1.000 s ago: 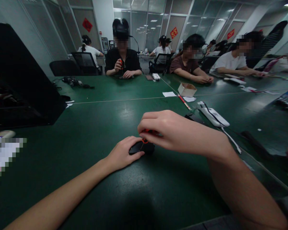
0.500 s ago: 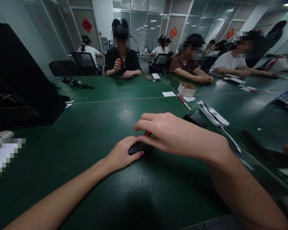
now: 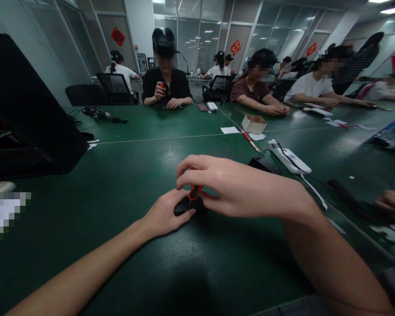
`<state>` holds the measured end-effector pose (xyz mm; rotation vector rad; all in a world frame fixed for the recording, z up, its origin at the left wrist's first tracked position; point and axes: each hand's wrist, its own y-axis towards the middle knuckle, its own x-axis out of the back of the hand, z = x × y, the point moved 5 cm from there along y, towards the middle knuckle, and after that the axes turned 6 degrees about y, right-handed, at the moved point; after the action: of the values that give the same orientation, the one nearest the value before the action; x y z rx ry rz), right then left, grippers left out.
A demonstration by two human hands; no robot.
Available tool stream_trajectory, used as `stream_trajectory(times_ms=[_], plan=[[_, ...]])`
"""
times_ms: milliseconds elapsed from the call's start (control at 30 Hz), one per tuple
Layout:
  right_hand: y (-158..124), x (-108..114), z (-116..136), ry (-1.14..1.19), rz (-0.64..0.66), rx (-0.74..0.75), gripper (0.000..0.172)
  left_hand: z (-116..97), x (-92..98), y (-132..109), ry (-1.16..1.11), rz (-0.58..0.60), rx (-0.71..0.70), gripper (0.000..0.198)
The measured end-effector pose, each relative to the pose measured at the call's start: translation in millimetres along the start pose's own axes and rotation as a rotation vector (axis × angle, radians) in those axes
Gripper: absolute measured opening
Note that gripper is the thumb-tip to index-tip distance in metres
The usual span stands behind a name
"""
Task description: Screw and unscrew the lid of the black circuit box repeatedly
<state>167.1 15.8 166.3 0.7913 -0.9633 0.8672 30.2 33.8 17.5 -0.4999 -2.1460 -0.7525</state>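
My left hand point(image 3: 166, 213) is wrapped round the end of a small flat black case point(image 3: 181, 207) lying on the green table, thumb along its near side. I cannot tell what kind of device the case is. Above it my right hand point(image 3: 217, 184) grips a small screwdriver point(image 3: 195, 193) with an orange-red and black handle. The screwdriver stands nearly upright, its thin shaft pointing down at the top of the case. Fingers of the right hand curl over the handle and hide its upper part. Whether the tip sits in a screw cannot be seen.
Beyond my right forearm are a black block point(image 3: 265, 164) and a white power strip point(image 3: 291, 159) with cables. Farther off stands a small open box point(image 3: 254, 124) near paper scraps. A large black casing point(image 3: 29, 109) rises at left. Co-workers sit across the green table point(image 3: 134, 162).
The fingers of my right hand have shifted on the screwdriver, so more of its handle shows. My left hand still holds the case. The view has moved slightly.
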Motion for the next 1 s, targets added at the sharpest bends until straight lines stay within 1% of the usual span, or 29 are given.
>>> stream_trajectory(times_ms=[67, 100, 133, 200, 267, 300, 400, 500, 567, 700, 800, 1000], plan=[[-0.3, 0.3, -2.1, -0.036, -0.007, -0.061, 0.017, 0.1, -0.2, -0.2, -0.01, 0.002, -0.004, 0.023], [-0.5, 0.3, -3.3, -0.054, -0.013, -0.089, 0.015, 0.2, -0.1, -0.3, -0.007, 0.003, -0.003, 0.023], [-0.7, 0.0, -3.9, -0.059, -0.016, -0.098, 0.014, 0.2, 0.1, -0.5, -0.001, 0.003, -0.003, 0.023], [-1.0, -1.5, -3.0, -0.026, -0.009, -0.059, 0.016, -0.7, 1.7, -1.0, 0.022, -0.013, -0.005, 0.027], [-2.2, -2.9, -2.6, 0.01, 0.01, -0.021, 0.022, -3.1, 4.9, -2.0, 0.057, -0.051, -0.019, 0.031], [-3.3, -3.3, -4.0, 0.001, 0.022, -0.039, 0.022, -5.0, 6.5, -2.6, 0.082, -0.071, -0.033, 0.032], [-9.7, -2.5, -13.0, -0.079, 0.077, -0.186, 0.012, -12.0, 8.2, -4.3, 0.182, -0.097, -0.089, 0.035], [-21.1, 0.5, -21.5, -0.081, 0.164, -0.296, 0.018, -17.0, 5.0, -4.2, 0.261, -0.086, -0.123, 0.04], [-30.4, 4.9, -28.3, -0.084, 0.194, -0.361, 0.019, -16.9, 1.7, -2.8, 0.277, -0.072, -0.114, 0.041], [-46.2, 14.1, -43.3, -0.121, 0.201, -0.472, 0.02, -10.4, -3.7, -0.1, 0.244, -0.042, -0.052, 0.036], [-49.1, 15.3, -48.4, -0.107, 0.209, -0.488, 0.021, -5.9, -5.2, 0.3, 0.211, -0.034, -0.019, 0.035], [-48.2, 14.5, -48.7, -0.105, 0.203, -0.496, 0.021, -3.7, -6.2, -0.5, 0.195, 0.005, 0.021, 0.034]])
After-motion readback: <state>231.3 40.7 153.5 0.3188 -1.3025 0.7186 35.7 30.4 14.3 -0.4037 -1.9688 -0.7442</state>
